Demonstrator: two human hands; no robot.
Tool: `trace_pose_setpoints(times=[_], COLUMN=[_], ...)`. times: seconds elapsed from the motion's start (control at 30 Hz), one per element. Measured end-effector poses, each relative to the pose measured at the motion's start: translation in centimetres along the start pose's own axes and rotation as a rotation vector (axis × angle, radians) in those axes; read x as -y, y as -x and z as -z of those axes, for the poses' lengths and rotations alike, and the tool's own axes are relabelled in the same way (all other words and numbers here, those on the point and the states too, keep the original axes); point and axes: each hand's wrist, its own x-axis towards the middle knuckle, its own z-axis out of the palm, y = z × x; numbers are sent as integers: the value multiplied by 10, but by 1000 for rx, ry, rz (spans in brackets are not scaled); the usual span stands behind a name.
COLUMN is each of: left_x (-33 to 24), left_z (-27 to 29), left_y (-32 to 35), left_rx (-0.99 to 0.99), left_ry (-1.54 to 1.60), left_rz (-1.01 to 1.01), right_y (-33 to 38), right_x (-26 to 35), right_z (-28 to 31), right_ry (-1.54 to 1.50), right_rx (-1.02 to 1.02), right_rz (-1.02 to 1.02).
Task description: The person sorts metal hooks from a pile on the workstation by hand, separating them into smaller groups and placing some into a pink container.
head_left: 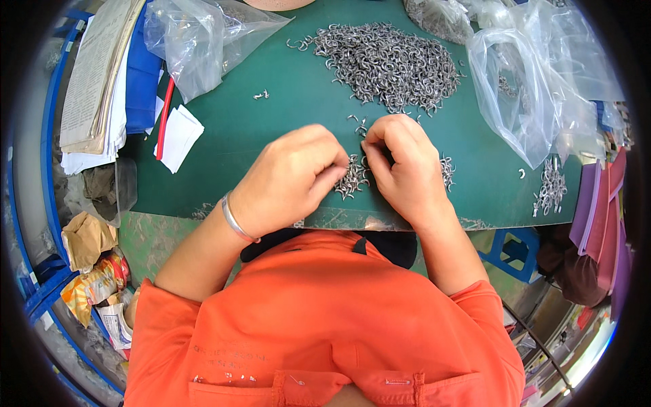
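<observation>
An orange cloth shirt (319, 292) is nearest. Curved silver metal hooks (351, 181) lie on a green tabletop (237, 125) between left hand (288, 166) and right hand (408, 166), fingers curled, any pinch indiscernible; clear plastic bags (439, 19) hold metal pieces.

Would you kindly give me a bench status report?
Left hand and right hand flanking small heap of curved metal pieces. Grip contents unclear. Larger heap beyond.

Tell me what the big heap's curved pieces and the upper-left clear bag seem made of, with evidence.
Curved pieces: probably bare, shiny metal, judging by silver-grey glints. Clear bag: likely thin, glossy plastic film, being see-through and crinkled.
</observation>
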Motion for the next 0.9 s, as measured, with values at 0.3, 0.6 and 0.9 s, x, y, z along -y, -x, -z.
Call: trace_pose_setpoints(times=[0.3,0.6,0.9], left_x=[8,11,11], left_z=[-24,-20,-3], left_y=[-28,-24,-27], left_rx=[-181,-121,-108], left_ry=[-189,-191,-150], left_rz=[4,40,7], right_y=[4,1,-12], right_x=[1,-1,-4], right_z=[9,3,5], right_ry=[17,57,28], right_rx=[-18,7,-34], right_rz=[-48,-17,87])
